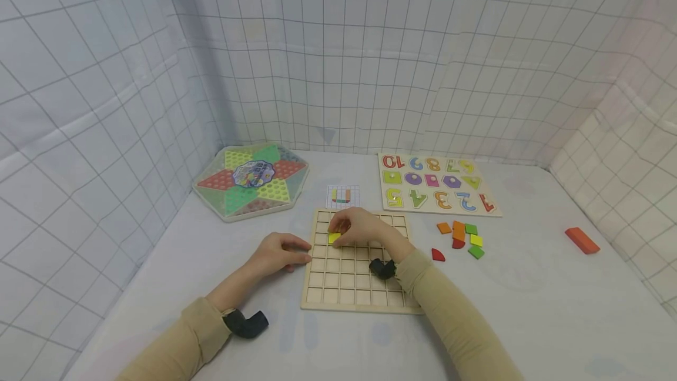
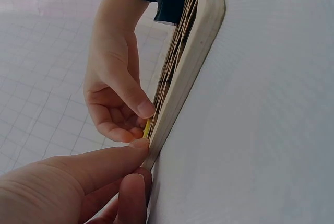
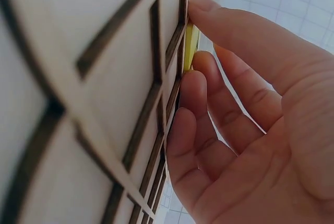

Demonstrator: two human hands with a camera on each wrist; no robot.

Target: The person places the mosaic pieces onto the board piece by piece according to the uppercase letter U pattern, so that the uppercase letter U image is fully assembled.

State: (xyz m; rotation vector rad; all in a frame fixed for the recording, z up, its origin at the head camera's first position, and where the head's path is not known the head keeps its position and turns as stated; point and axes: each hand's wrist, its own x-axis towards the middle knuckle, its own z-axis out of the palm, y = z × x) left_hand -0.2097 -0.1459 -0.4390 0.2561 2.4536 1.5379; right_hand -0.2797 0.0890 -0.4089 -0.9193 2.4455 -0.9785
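Observation:
A wooden grid board (image 1: pixel 332 281) lies on the table with square cells. My right hand (image 1: pixel 359 227) reaches over its upper left part and holds a yellow square tile (image 1: pixel 334 238) between thumb and fingertips, at a cell. In the right wrist view the yellow tile (image 3: pixel 190 49) shows edge-on against the grid bars, thumb on one side and fingers on the other. My left hand (image 1: pixel 277 253) rests beside the board, its fingertips touching the left edge. From the left wrist view, the fingertips of the left hand (image 2: pixel 73 182) meet the board's rim (image 2: pixel 193 67).
Behind the board lies a small pattern card (image 1: pixel 343 197). A number puzzle (image 1: pixel 439 187) stands back right, a hexagonal star game board (image 1: pixel 251 181) back left. Loose tiles, including a green tile (image 1: pixel 476 251) and red quarter-round (image 1: pixel 438 254), lie right. Farther right is a red-orange block (image 1: pixel 582 240).

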